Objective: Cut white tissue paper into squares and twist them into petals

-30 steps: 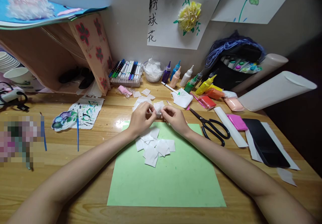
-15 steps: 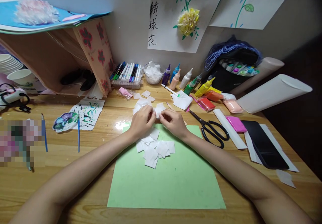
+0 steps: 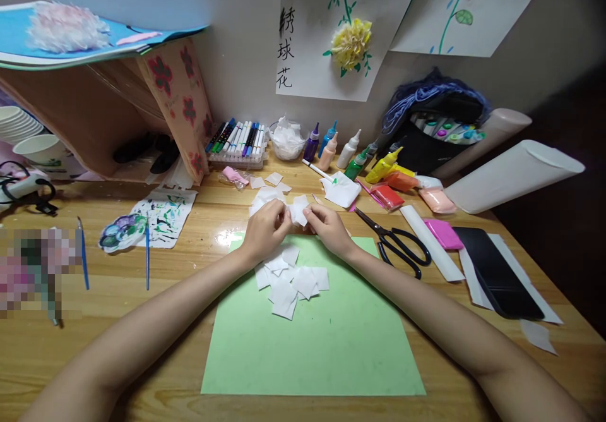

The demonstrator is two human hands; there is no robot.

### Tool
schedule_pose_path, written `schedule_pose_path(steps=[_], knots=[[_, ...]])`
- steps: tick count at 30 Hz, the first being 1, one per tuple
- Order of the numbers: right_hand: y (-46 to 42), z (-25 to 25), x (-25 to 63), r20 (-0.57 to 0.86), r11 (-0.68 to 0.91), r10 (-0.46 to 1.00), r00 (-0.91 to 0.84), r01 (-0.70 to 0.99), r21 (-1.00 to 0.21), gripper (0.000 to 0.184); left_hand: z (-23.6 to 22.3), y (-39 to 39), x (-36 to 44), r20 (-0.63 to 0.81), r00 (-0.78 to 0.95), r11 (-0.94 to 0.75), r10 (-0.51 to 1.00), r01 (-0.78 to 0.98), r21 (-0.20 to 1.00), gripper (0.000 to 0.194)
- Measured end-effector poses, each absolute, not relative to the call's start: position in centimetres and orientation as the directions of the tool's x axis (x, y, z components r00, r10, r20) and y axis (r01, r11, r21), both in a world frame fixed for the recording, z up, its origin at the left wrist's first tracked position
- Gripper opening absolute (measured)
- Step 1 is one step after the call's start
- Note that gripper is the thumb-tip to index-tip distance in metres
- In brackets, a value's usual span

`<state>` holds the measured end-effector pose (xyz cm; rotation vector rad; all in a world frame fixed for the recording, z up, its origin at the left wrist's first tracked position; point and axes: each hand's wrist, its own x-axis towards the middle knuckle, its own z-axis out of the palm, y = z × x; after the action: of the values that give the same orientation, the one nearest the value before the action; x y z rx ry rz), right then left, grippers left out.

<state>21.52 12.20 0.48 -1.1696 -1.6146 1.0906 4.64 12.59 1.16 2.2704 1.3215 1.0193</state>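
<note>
Just above the top edge of the green sheet, my left hand (image 3: pixel 267 227) and my right hand (image 3: pixel 329 227) face each other with fingers pinched. Between their fingertips is a small white paper piece (image 3: pixel 298 211), gripped at its two sides. Behind my left hand lies a heap of white paper pieces (image 3: pixel 265 199), partly covered by the hand. Below my hands, several cut white paper squares (image 3: pixel 285 290) overlap on the green sheet (image 3: pixel 312 352). Black-handled scissors (image 3: pixel 398 245) rest to the right of my right hand.
Along the back stand a marker set (image 3: pixel 239 144), a bowl of white paper (image 3: pixel 287 139) and several paint bottles (image 3: pixel 350 150). At right are a phone (image 3: pixel 497 273) and a pink packet (image 3: pixel 444 234). A paint palette (image 3: pixel 123 231) and paintbrush (image 3: pixel 147 258) lie at left.
My right hand's fingers have shifted slightly on the white paper piece, and more of the piece shows between my hands. The view has tilted a little.
</note>
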Motion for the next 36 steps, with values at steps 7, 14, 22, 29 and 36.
schedule_pose_path(steps=[7, 14, 22, 29, 36], knots=[[12.8, -0.1, 21.6, 0.032, 0.037, 0.997, -0.070, 0.080, -0.996, 0.041, 0.8, 13.2, 4.3, 0.390, 0.074, -0.353, 0.918, 0.602, 0.717, 0.028], [12.8, 0.0, 21.6, 0.014, 0.018, 0.998, -0.065, 0.067, -0.998, 0.043, 0.1, 14.1, 3.7, 0.360, -0.144, -0.178, 0.922, 0.668, 0.723, 0.016], [12.6, 0.0, 21.4, 0.029, 0.048, 0.988, -0.150, 0.122, -0.991, 0.041, 1.2, 12.2, 4.8, 0.600, 0.234, -0.559, 0.765, 0.704, 0.437, 0.007], [12.1, 0.3, 21.1, 0.075, 0.114, 0.953, -0.295, 0.119, -0.986, 0.046, 1.3, 11.8, 5.1, 0.565, 0.250, -0.549, 0.786, 0.704, 0.451, 0.013], [12.1, 0.2, 21.2, 0.012, 0.055, 0.947, -0.322, 0.124, -0.991, 0.048, 1.6, 11.8, 5.1, 0.519, 0.226, -0.523, 0.824, 0.654, 0.546, 0.015]])
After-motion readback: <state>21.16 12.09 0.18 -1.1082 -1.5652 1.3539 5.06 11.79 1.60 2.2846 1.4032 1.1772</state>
